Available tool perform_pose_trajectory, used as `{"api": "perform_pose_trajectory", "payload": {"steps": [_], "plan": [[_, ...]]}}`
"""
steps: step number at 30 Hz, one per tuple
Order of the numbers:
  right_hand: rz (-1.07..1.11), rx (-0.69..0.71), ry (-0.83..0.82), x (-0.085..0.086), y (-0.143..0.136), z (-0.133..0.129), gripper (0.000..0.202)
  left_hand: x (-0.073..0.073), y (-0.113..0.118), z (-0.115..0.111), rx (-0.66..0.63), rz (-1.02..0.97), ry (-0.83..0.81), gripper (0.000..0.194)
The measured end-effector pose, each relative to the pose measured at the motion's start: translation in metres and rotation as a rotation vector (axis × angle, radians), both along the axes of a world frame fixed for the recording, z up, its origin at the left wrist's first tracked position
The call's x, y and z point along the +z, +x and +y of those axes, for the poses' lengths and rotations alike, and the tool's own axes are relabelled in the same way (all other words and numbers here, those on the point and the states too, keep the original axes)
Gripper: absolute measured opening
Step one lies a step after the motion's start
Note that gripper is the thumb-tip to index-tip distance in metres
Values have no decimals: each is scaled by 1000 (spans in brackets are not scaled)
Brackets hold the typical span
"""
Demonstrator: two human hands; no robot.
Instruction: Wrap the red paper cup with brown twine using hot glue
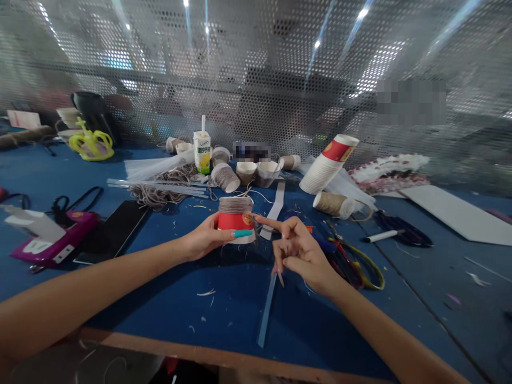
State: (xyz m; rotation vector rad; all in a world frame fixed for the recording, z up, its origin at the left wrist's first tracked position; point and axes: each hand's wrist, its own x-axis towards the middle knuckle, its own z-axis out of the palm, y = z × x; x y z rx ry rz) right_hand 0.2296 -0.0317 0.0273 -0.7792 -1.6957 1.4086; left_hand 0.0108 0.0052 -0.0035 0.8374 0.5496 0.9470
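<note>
My left hand (208, 236) is closed around a red and white paper cup (236, 220), its turquoise-nailed thumb along the near side. Grey cord (236, 204) is wound in rows around the upper part of the cup. My right hand (298, 253) is just to the right, index finger stretched to the cup's side at the edge of the cord. Its other fingers are curled; what they hold, if anything, is hidden. Below them a clear glue stick (267, 312) slants toward the table's front edge; I cannot tell whether the fingers touch it.
Behind the cup stand a juice carton (202, 152), cord-wrapped cups (226, 177) and a heap of grey cord (158, 194). A stack of paper cups (326, 165) leans at right, near scissors (360, 261) and a white marker (382, 236). A phone-like black slab (116, 229) and purple tissue pack (60, 242) lie left.
</note>
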Motion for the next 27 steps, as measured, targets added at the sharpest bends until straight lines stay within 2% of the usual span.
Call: {"api": "perform_pose_trajectory", "payload": {"steps": [8, 12, 15, 18, 20, 22, 27], "plan": [[60, -66, -79, 6, 3, 7, 34, -1, -2, -1, -53, -43, 40, 58], [84, -161, -119, 2, 4, 12, 34, -2, -4, 0, -121, -57, 41, 58], [94, -278, -80, -3, 7, 17, 31, -3, -6, 0, -177, -61, 59, 59], [91, -377, 52, -6, 9, 19, 35, -4, -6, 1, -203, -65, 54, 56], [70, -357, 144, -5, 9, 16, 43, -3, -5, 0, -211, -34, 60, 56], [43, -269, 190, -3, 7, 10, 49, -2, -4, -1, -213, 7, 81, 58], [-67, -28, 210, 0, 1, -6, 45, -2, -2, -1, -236, 16, 96, 57]]}}
